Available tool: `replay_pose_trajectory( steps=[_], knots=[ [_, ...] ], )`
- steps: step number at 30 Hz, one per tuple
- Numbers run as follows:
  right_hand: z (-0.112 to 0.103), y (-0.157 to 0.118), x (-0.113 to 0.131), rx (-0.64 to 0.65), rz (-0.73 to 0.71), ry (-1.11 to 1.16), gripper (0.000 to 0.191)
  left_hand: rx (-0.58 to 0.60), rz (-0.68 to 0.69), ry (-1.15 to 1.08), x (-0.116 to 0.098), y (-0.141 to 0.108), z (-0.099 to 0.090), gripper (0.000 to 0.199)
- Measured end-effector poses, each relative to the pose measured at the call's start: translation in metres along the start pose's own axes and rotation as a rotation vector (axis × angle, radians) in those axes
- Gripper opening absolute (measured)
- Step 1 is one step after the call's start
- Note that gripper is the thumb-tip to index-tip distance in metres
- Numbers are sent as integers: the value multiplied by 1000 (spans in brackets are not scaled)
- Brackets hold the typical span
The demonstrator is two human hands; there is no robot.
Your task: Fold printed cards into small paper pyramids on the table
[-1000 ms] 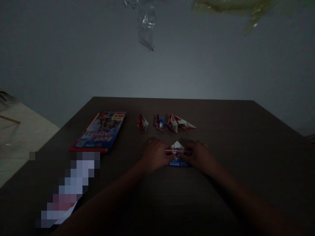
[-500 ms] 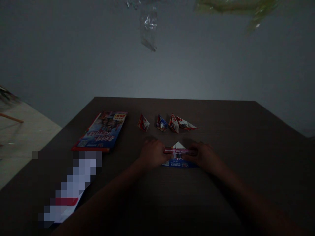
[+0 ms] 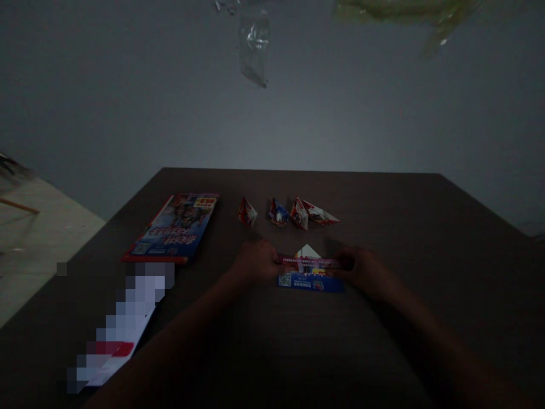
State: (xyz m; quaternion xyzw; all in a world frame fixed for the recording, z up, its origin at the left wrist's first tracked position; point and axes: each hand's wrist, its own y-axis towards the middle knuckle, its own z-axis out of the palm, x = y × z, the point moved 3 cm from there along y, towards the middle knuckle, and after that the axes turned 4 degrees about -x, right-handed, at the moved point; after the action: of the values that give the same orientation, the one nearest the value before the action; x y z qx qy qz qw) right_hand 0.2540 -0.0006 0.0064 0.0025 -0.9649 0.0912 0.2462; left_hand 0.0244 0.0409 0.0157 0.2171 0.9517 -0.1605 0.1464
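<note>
A partly folded printed paper [image 3: 313,282], blue with a dark red strip and a white triangular tip, lies on the dark table between my hands. My left hand [image 3: 259,261] pinches the left end of its red strip. On the right end, my right hand [image 3: 360,270] has its fingers closed round the strip. Beyond them stand several small folded paper pieces: a red and white one [image 3: 247,213], a blue one [image 3: 278,213], and two touching red and white ones [image 3: 300,215] on the right.
A stack of printed leaflets [image 3: 176,227] lies on the left of the table [image 3: 404,204]. Nearer, a pixelated white and red item [image 3: 136,318] sits beside my left forearm. The wall rises behind the table, with clear plastic [image 3: 254,48] on it.
My hands have moved slightly apart along the red strip, my left hand to the left. More of the paper's blue lower part and its square code now shows.
</note>
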Motion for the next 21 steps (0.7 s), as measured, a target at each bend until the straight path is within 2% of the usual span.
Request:
replay_pose_trajectory(
  steps=[9, 21],
  knots=[
    [-4, 1, -17, 37, 45, 96, 26, 49, -16, 0, 16, 4, 0, 46],
    [-5, 4, -26, 71, 28, 111, 26, 53, -45, -73, 21, 4, 1, 31]
  ],
)
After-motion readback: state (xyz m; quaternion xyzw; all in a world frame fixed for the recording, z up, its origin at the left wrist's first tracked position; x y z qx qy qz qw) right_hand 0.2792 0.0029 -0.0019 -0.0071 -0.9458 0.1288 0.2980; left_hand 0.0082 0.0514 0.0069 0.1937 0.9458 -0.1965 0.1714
